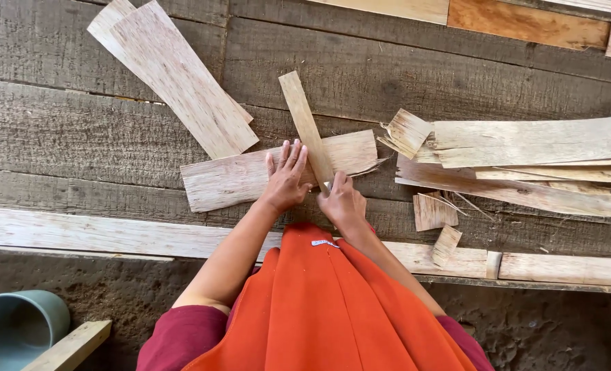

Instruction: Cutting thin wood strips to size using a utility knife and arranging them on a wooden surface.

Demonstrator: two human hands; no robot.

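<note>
Counter (pixel 78 124): dark rough planks, carrying all the wood.
Veneer sheet (pixel 236 177): flat at the middle, the landmark.
Narrow strip (pixel 304 122): slanted across the sheet's right half.
Left hand (pixel 286 180): fingers spread flat on the sheet.
Right hand (pixel 343 203): fingers clamped on the strip's lower end.
Scraps (pixel 434 211): right of the sheet.

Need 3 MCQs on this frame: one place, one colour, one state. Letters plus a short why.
1. Where does the left hand rest?
A. on the flat wood sheet
B. in the cup
C. on the dirt

2. What colour is the cup at lower left?
A. red
B. grey-green
C. yellow

3. How is the right hand?
A. open and flat
B. closed on the narrow strip
C. out of view

Answers: 1 A, palm down with fingers spread on the sheet; 2 B, its rim and wall show grey-green; 3 B, fingers curl around the strip's lower end.
</note>
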